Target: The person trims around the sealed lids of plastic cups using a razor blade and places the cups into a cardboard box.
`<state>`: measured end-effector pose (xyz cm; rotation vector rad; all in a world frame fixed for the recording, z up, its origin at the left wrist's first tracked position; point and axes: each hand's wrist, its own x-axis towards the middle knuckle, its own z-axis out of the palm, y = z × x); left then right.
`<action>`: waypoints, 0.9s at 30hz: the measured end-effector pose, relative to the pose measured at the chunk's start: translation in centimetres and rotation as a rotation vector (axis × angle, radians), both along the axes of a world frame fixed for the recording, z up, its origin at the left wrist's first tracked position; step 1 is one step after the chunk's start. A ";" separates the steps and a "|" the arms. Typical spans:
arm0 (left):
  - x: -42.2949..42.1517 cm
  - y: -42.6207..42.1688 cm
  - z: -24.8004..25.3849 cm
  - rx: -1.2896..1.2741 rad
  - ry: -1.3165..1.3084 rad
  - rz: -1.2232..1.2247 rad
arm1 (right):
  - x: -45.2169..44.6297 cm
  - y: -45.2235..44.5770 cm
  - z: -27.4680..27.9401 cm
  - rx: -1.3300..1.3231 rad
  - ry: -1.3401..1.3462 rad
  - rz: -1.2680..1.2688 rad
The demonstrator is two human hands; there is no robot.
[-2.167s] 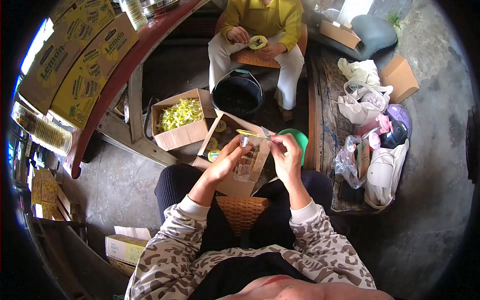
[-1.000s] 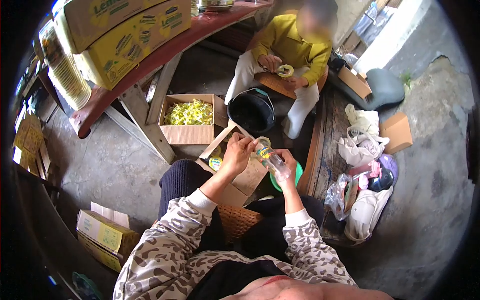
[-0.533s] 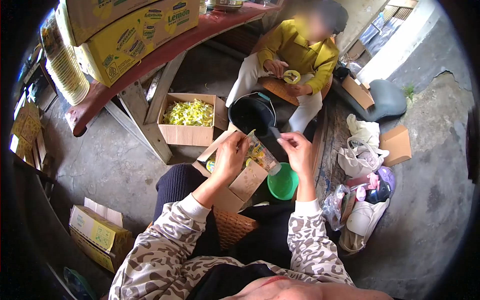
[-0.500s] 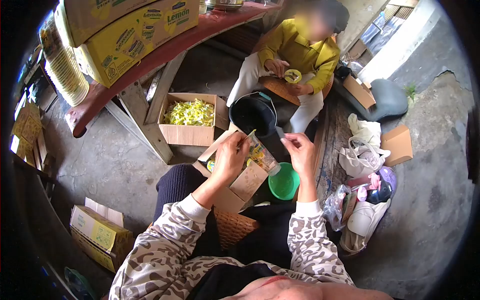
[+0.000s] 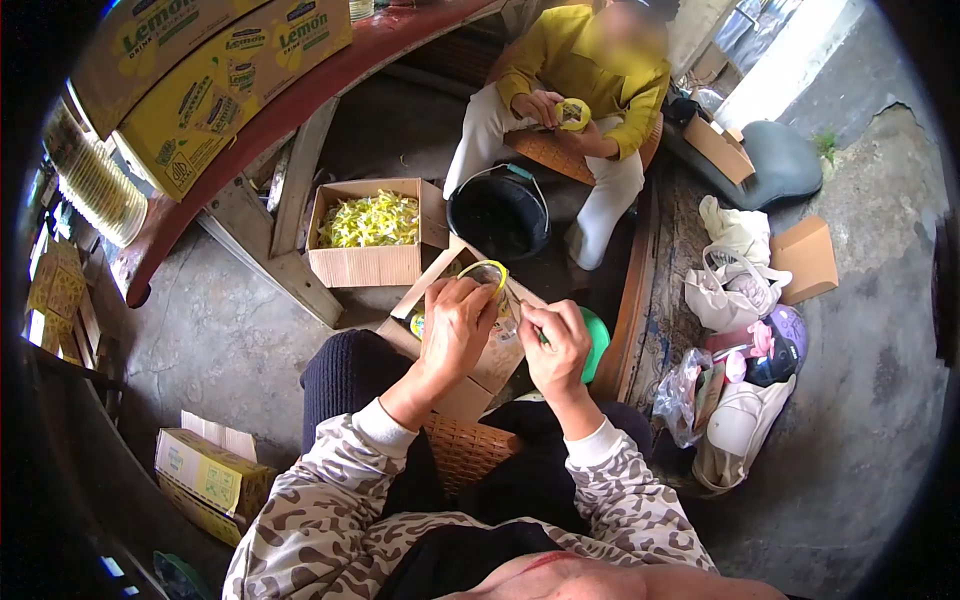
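Firmly, the fingers of the left hand [image 5: 455, 325] are closed on the side of a clear cup [image 5: 487, 272], its yellow rim tipped up just above the knuckles. The right hand [image 5: 558, 345] is pinched on a thin, dark tool [image 5: 518, 305] beside the cup; it is too small to identify, and whether it touches the plastic cannot be told. To work well here, the left fingertips should stay clear of the tool's path, gripping tightly enough to stop the cup turning without crushing its wall. Short, light strokes close to the rim would probably spare the plastic.

Both hands are above an open carton [image 5: 495, 362], with a green basin [image 5: 597, 345] just beyond the right one. Farther out stand a box of yellow strips [image 5: 365, 268] and a black bucket [image 5: 470, 205], near a seated co-worker [image 5: 625, 95].
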<state>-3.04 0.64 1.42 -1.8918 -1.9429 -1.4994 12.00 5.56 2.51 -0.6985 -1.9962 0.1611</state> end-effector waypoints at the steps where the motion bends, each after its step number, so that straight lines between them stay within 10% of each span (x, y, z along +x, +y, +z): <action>1: 0.0 0.0 0.0 -0.001 0.002 0.001 | -0.1 -0.3 -0.1 0.010 -0.016 0.004; 27: 1.0 -0.1 -2.7 -0.116 0.071 -0.025 | -2.4 0.7 -4.1 -0.052 -0.217 -0.146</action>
